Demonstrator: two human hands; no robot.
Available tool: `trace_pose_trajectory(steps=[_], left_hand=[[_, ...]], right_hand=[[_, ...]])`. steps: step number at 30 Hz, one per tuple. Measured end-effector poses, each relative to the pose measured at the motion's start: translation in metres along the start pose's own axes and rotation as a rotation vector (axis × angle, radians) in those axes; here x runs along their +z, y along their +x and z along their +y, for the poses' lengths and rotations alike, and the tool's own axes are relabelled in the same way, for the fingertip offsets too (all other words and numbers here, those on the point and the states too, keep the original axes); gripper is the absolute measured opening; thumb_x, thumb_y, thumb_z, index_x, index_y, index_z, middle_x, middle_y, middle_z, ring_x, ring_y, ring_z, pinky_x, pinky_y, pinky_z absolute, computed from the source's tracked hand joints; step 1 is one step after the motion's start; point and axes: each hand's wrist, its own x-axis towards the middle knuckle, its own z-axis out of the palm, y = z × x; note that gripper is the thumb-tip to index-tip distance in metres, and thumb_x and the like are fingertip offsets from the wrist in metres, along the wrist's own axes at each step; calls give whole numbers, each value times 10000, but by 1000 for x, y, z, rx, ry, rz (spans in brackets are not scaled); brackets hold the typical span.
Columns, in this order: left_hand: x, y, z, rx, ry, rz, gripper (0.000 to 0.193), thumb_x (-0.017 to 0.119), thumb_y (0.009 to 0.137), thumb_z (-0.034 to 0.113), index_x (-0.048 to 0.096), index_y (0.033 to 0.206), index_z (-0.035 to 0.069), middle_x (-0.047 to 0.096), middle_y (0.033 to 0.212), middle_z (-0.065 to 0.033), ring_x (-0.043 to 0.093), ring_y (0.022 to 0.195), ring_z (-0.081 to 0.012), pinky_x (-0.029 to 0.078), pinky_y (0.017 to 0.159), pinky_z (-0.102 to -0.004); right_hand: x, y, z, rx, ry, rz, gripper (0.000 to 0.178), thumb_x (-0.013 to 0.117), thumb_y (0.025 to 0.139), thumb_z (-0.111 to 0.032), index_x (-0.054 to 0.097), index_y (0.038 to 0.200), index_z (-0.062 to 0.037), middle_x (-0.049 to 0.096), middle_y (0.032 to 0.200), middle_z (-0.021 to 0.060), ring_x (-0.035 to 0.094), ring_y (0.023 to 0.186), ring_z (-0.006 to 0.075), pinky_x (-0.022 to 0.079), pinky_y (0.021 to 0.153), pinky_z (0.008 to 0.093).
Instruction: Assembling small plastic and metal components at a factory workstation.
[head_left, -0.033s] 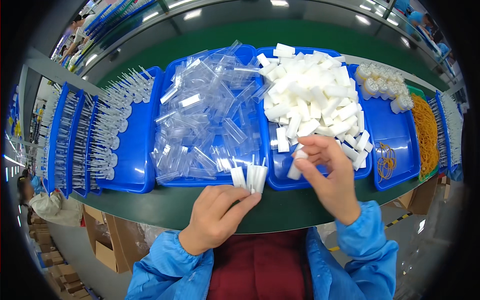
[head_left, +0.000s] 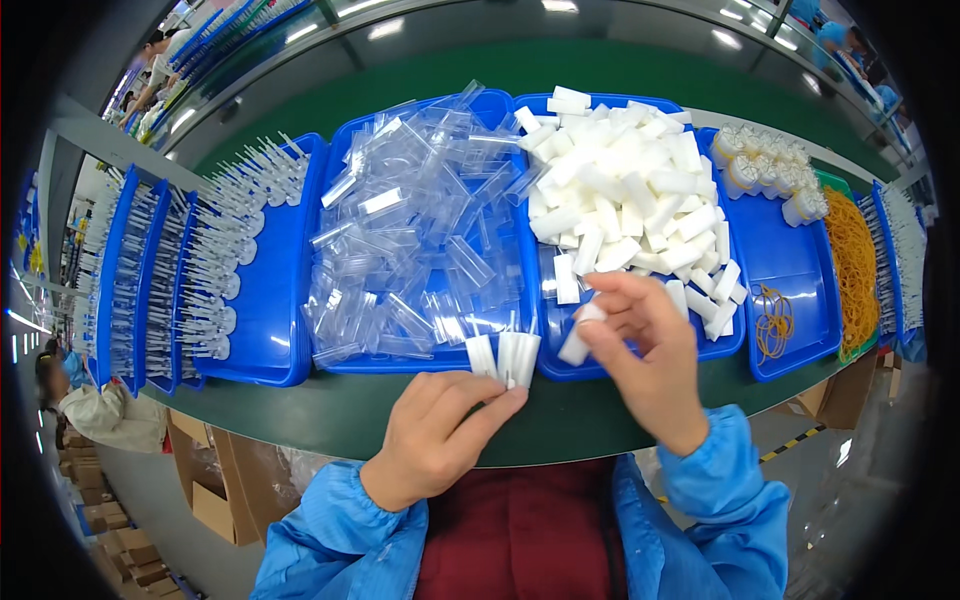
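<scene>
Between its thumb and fingers, my left hand (head_left: 437, 425) grips a small bunch of white sleeve-like pieces (head_left: 515, 358) with thin pale stems sticking up from them. These stand upright over the near edge of the trays. My right hand (head_left: 645, 345) pinches a white foam block (head_left: 576, 342), tilted, a short way right of the bunch and apart from it. Beyond that hand, a heap of similar white foam blocks (head_left: 625, 190) fills a blue tray (head_left: 738, 335). Clear plastic sleeves (head_left: 400, 230) lie piled in the blue tray (head_left: 525, 290) to its left.
At the left, blue trays (head_left: 275, 335) hold rows of thin-stemmed white parts (head_left: 215, 250). To the right, a blue tray (head_left: 800, 345) carries bundled white pieces (head_left: 765, 165) and a few rubber bands (head_left: 772, 322). More orange-yellow bands (head_left: 850, 265) fill a green tray. Cardboard boxes (head_left: 215, 480) stand below.
My right hand has shifted slightly left with the foam block, closer to the bunch. My left hand and its bunch have moved a touch to the right.
</scene>
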Motion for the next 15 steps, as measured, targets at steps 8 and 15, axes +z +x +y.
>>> trace_pose_trajectory(steps=[8,15], left_hand=[[5,4,3,-13,-18,-28,363,689,715,44,739,1074,35,654,1023,-70,625,878,-232,487,701,-340],[6,6,2,3,-32,9,364,741,644,7,751,1005,50,666,984,-71,632,830,-240,495,688,-344]], right_hand=[[27,-9,-1,-229,-301,-206,369,764,852,-20,690,1211,-58,605,893,76,634,708,150,533,642,259],[19,-7,-4,-163,-119,-244,338,672,865,41,687,1192,-42,659,934,84,652,729,134,545,671,265]])
